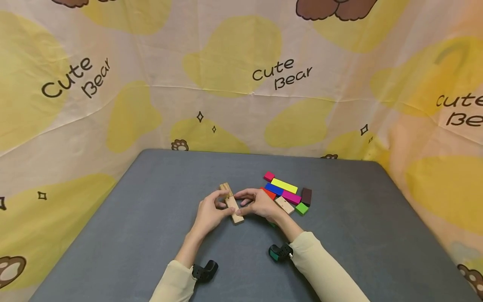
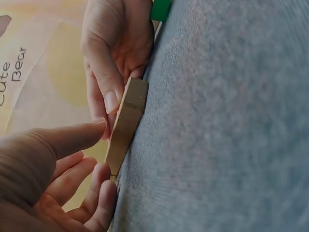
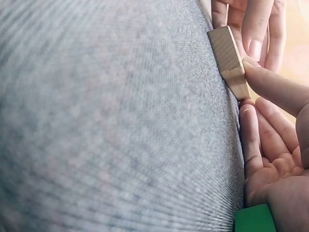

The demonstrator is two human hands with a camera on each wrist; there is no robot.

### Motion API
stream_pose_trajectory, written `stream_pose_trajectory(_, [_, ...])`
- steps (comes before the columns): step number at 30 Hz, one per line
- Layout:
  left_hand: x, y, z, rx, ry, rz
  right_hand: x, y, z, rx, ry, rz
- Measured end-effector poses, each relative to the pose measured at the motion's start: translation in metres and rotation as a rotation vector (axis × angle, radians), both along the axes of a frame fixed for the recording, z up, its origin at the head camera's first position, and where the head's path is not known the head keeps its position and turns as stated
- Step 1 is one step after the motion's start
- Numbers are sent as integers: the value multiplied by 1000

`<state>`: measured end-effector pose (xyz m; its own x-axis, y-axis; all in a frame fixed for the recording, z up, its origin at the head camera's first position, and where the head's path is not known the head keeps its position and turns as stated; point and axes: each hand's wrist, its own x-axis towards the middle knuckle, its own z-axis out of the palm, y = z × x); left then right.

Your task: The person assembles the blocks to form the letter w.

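In the head view, plain wooden blocks [image 1: 232,203] lie in a row on the grey table, the near one pointing toward me. My left hand [image 1: 209,213] holds the row from the left, thumb at the near block and index finger farther up. From the other side my right hand [image 1: 260,204] grips it, its thumb close to the left thumb. The left wrist view shows the near wooden block [image 2: 128,125] flat on the cloth between both hands. Its end face turns toward the right wrist camera, with the right thumb [image 3: 270,84] against its side.
Right of the hands lies a cluster of coloured blocks: yellow [image 1: 284,186], blue [image 1: 274,189], magenta [image 1: 292,197], dark brown [image 1: 306,196], bright green [image 1: 302,209] and a spotted pale one [image 1: 284,205]. A darker green block [image 3: 254,219] sits beneath the right wrist. A printed curtain [image 1: 234,54] surrounds the table.
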<state>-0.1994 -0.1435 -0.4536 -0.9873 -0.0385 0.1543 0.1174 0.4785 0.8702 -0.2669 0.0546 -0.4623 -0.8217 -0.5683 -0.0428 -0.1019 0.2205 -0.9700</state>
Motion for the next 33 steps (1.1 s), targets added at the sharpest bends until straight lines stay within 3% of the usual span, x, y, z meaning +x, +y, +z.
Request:
stream_pose_trajectory(9, [-4, -2, -6, 21, -51, 24, 2, -1, -1, 3, -1, -12])
stream_pose_trajectory(17, [-5, -1, -5, 18, -66, 43, 1, 14, 12, -104, -19, -29])
stream_pose_trajectory(23, [-5, -2, -5, 20, -73, 60, 18, 43, 26, -22, 84, -160])
stream_pose_trajectory(29, [-4, -2, -5, 24, -70, 45, 41, 77, 26, -46, 75, -266])
stream_pose_trajectory(33, [-3, -3, -5, 47, -64, 41, 55, 95, 19, -74, 71, -293])
